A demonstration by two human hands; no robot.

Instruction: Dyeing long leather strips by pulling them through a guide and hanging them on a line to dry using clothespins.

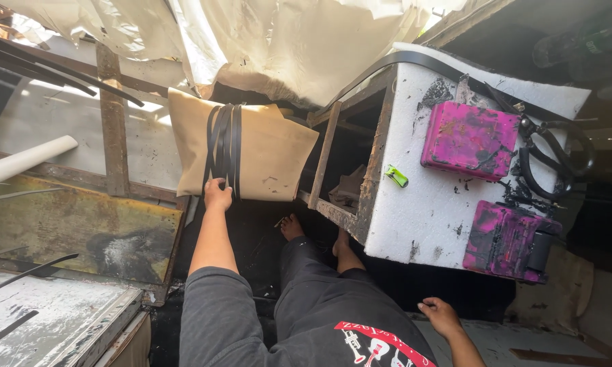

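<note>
Straps: a bundle of black straps (224, 146) hung over the tan sheet (265, 153), looped across its top edge and running down its face.
Left hand: the left hand (217, 195) was curled around the lower ends of the straps, at the sheet's bottom edge, arm stretched out.
Right hand: the right hand (440, 316) lay well right of the sheet and nearer the person, fingers loosely bent, resting on a pale surface; whether it gripped anything could not be told.
Feet: two bare feet (316, 231) stood on dark floor just below and right of the sheet.
White table: right of the sheet stood a stained white table (421, 217), carrying two pink boxes (469, 139), a small green object (396, 177) and a black cable (557, 160).
Cloth: white cloth (285, 41) hung above the sheet.
Rusty panel: left of the sheet, lower down, lay a rusty metal panel (61, 224).
</note>
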